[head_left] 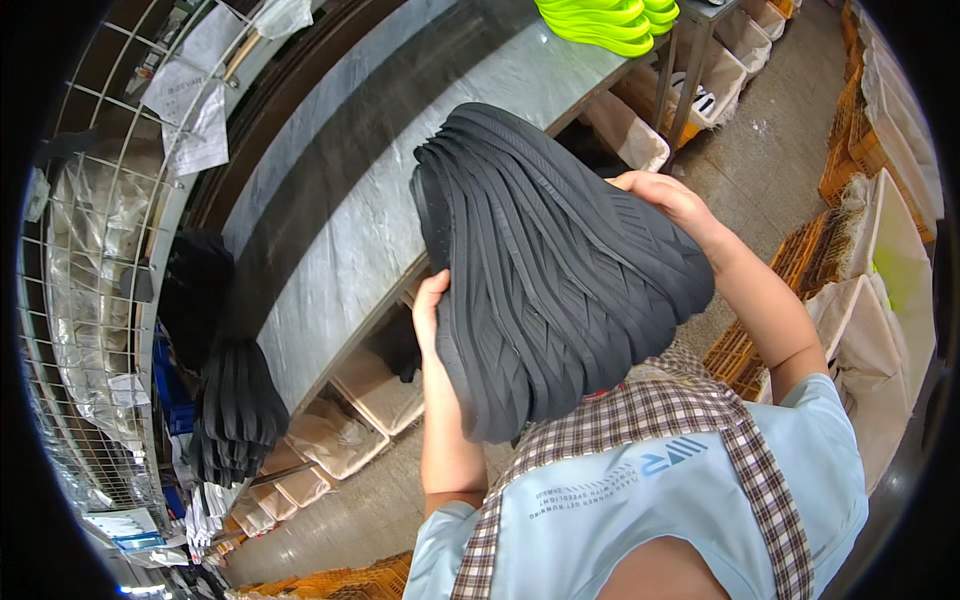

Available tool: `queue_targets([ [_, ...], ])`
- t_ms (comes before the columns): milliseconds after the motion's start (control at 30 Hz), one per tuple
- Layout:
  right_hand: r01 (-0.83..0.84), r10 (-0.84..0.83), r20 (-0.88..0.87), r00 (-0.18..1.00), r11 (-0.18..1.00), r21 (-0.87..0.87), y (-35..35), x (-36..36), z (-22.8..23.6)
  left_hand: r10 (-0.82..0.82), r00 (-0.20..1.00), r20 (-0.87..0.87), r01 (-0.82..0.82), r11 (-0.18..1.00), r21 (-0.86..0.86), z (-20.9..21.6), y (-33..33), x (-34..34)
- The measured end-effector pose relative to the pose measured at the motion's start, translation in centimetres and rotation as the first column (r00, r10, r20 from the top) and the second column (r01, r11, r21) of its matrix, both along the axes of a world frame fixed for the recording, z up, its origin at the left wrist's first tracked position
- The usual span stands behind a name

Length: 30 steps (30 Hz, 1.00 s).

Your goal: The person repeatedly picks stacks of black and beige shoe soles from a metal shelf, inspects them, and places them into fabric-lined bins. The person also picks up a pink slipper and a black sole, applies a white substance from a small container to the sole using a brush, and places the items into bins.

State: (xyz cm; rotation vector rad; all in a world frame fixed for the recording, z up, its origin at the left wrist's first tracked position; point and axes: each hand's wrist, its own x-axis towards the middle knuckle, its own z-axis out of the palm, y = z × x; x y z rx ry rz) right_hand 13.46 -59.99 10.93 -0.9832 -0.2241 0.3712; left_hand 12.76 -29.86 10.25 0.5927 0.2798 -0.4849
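Note:
A thick stack of black shoe soles (560, 270) is held up between my two hands, in front of my chest and over the near edge of the grey worktable (350, 240). The soles lie face to face, fanned a little, with grooved sidewalls showing. My left hand (430, 312) is closed against the left side of the stack, its thumb in sight and the other fingers mostly hidden. From the right, my right hand (668, 196) grips the far right side of the stack, with its fingertips out of sight behind the soles.
Bright yellow-green soles (610, 22) sit at the table's far end. More black soles (240, 405) are piled at its left end. A wire mesh rack (100, 260) with papers stands on the left. Lined bins (340, 435) fill the space under the table; orange baskets (800, 290) stand at right.

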Motion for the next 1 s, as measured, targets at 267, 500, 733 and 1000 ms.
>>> queue_targets([
  [267,0.063,-0.062,0.009,0.998,0.993,-0.099,1.2,-1.3,-2.3,-0.029,0.997,-0.066,0.039,0.987,0.155,-0.4,0.4,0.6],
  [500,0.085,-0.089,-0.030,0.996,0.991,-0.108,1.8,-1.8,-1.3,-0.082,0.994,-0.066,0.081,0.996,-0.023,-1.0,0.9,0.6],
  [733,0.077,-0.083,-0.080,0.993,0.994,-0.084,2.4,-2.1,-1.1,0.008,0.994,-0.109,0.013,0.982,0.191,-0.5,0.8,0.1],
  [1000,0.072,-0.083,-0.051,0.995,0.981,-0.181,2.7,-1.6,-1.4,-0.066,0.997,-0.046,0.067,0.998,0.004,-2.0,1.3,0.5],
])
